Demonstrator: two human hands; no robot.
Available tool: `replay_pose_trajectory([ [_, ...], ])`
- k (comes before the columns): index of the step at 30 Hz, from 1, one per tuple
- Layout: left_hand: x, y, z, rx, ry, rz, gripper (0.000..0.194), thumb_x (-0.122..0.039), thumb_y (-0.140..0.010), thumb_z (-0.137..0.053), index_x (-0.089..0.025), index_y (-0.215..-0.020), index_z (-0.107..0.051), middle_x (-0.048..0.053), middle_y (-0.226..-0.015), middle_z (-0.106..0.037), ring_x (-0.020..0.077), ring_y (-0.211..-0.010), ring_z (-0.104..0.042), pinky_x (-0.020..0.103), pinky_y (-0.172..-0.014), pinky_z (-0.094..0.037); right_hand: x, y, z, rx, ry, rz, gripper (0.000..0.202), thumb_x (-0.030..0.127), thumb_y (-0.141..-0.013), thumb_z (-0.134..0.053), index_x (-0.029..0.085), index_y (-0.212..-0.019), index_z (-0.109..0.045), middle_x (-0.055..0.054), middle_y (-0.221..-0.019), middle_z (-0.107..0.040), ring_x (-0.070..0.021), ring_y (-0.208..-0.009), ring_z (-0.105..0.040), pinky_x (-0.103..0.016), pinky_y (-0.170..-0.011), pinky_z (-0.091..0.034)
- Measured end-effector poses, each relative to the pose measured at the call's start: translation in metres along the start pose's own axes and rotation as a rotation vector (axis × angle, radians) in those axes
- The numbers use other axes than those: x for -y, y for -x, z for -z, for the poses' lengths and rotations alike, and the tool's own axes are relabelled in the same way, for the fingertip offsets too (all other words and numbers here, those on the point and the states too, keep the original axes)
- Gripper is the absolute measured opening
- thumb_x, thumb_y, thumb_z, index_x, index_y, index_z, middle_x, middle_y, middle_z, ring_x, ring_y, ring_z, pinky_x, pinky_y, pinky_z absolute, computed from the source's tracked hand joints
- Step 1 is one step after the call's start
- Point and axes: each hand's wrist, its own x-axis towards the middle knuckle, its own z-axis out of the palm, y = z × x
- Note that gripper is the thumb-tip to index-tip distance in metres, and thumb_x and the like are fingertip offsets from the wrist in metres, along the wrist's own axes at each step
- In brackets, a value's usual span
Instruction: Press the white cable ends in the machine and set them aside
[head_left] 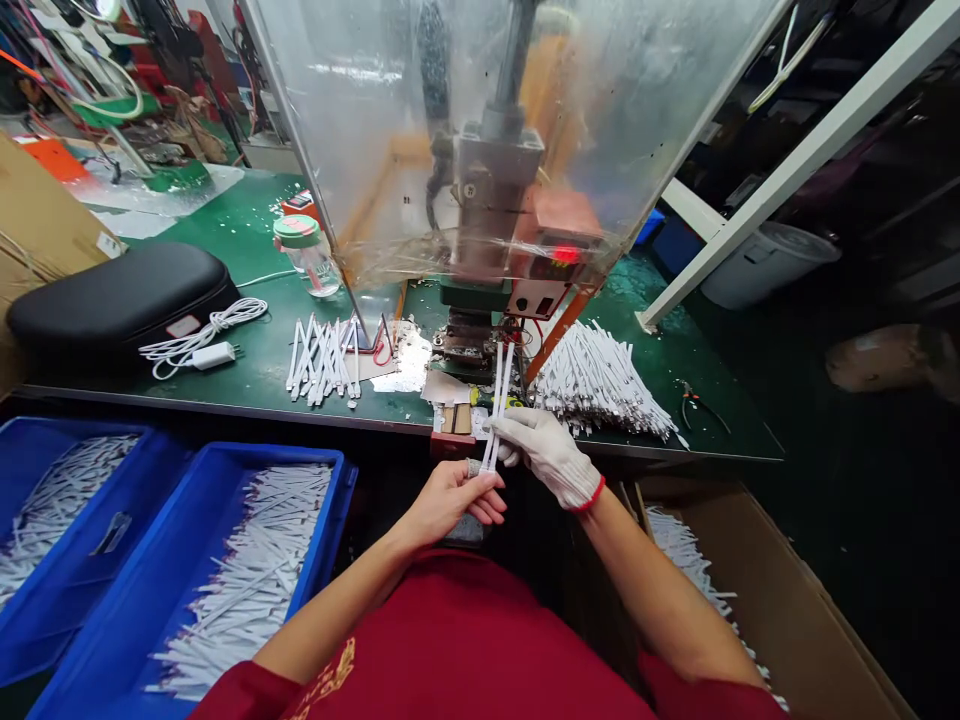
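Observation:
Two slim white strips point(499, 390), possibly flat cables, stand side by side between my hands, pointing up toward the press machine point(491, 195). My left hand point(454, 500) is bare apart from a covering on one fingertip, and it pinches their lower ends. Higher up, my right hand point(544, 450), in a white glove with a red cuff, closes its thumb and fingers on the same strips. Just behind them are the machine's metal die block point(465, 340) and a small fixture point(455, 418) at the table edge. The strips' far tips are hard to make out.
A big pile of strips point(600, 380) lies right, with pliers point(701, 405) beyond; a smaller pile point(322, 360) lies left. Blue bins point(341, 500) and a cardboard box point(795, 590) hold more. A clear shield point(360, 130) fronts the press. A jar point(307, 255) and black cushion point(127, 300) stand left.

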Motion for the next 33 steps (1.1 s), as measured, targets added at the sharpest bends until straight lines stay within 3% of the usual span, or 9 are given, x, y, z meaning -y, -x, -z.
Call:
replay_pose_trajectory([
  [4,-0.004,-0.001,0.011,-0.066,0.06,-0.03,0.045,-0.052,-0.078,-0.068,-0.008,-0.09,-0.065,0.011,-0.074,-0.072,0.0193,-0.062,-0.071,0.024,-0.056,-0.053,-0.001,-0.033,-0.006,0.098,-0.134,-0.056,0.034,0.046,-0.075,-0.072,0.014,-0.073,-0.061,0.002,-0.057,-0.053,-0.0062,-0.047,-0.043,-0.019,-0.044,-0.032],
  [8,-0.006,-0.007,0.02,-0.108,0.074,-0.011,0.046,-0.051,-0.076,-0.069,-0.008,-0.089,-0.065,0.011,-0.07,-0.072,0.0193,-0.061,-0.071,0.022,-0.054,-0.052,-0.009,-0.051,-0.016,0.051,-0.244,-0.098,0.036,0.044,-0.066,-0.079,0.013,-0.071,-0.061,0.002,-0.057,-0.052,-0.0057,-0.046,-0.04,-0.02,-0.043,-0.03],
  [15,-0.008,-0.009,0.024,-0.104,0.007,0.08,0.05,-0.058,-0.077,-0.063,-0.008,-0.078,-0.066,0.011,-0.062,-0.071,0.017,-0.051,-0.067,0.02,-0.046,-0.047,-0.018,-0.054,-0.02,0.002,-0.296,-0.097,0.034,0.043,-0.067,-0.077,0.014,-0.07,-0.06,0.003,-0.057,-0.05,-0.0056,-0.045,-0.039,-0.02,-0.042,-0.027],
  [24,-0.012,-0.01,0.025,-0.097,0.012,0.082,0.05,-0.058,-0.075,-0.065,-0.008,-0.076,-0.067,0.011,-0.061,-0.07,0.0176,-0.051,-0.067,0.021,-0.046,-0.047,-0.018,-0.057,-0.02,0.015,-0.322,-0.104,0.034,0.041,-0.065,-0.079,0.015,-0.066,-0.057,0.004,-0.054,-0.048,-0.0047,-0.044,-0.037,-0.019,-0.04,-0.024],
  [33,-0.009,-0.01,0.025,-0.089,0.042,0.086,0.05,-0.057,-0.075,-0.066,-0.008,-0.078,-0.067,0.01,-0.06,-0.07,0.0171,-0.051,-0.067,0.021,-0.049,-0.05,-0.02,-0.058,-0.018,-0.015,-0.262,-0.108,0.032,0.042,-0.068,-0.076,0.015,-0.071,-0.059,0.003,-0.057,-0.051,-0.0064,-0.046,-0.041,-0.019,-0.041,-0.03],
])
